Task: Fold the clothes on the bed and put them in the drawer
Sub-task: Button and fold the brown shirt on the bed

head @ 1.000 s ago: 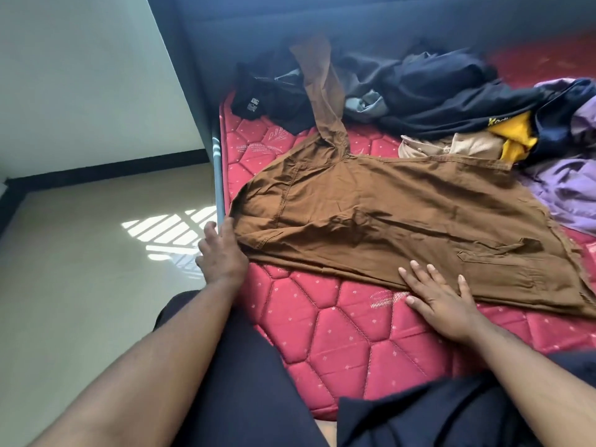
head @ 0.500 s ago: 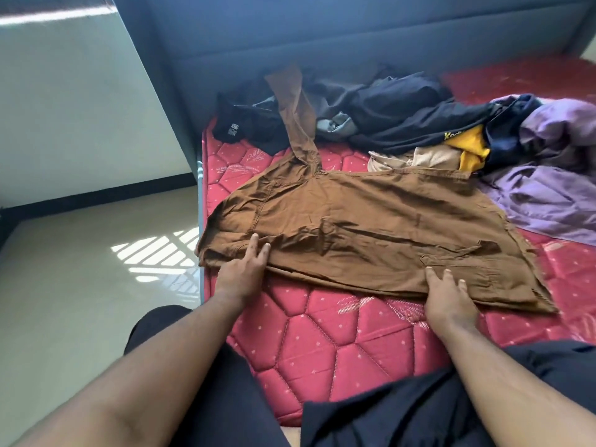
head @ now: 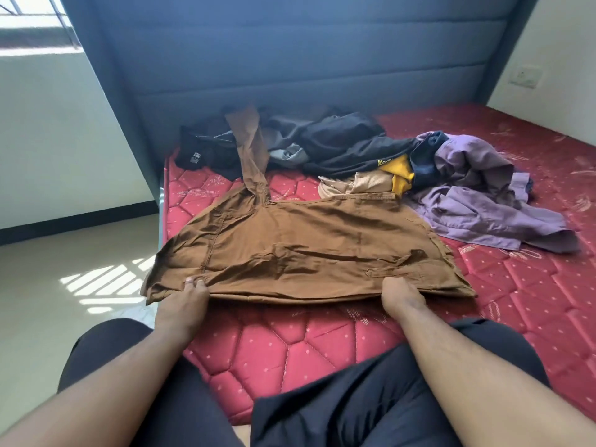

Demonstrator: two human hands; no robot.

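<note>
Head view: brown garment [head: 300, 243] long axis left-right, near edge pinched in both hands' fingers [head: 193, 282].

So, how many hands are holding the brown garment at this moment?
2. The left hand grips the near edge of the brown garment towards its left end; the right hand grips the same edge further right, its fingers tucked under the cloth. No other hands appear.

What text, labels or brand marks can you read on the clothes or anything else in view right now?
"Ko": yellow lettering on the dark garment in the pile, above the yellow cloth; the rest is hidden in a fold.
White label on the black garment by the headboard: too small and blurred to read.
Brown shirt held by both hands: no text visible.
</note>
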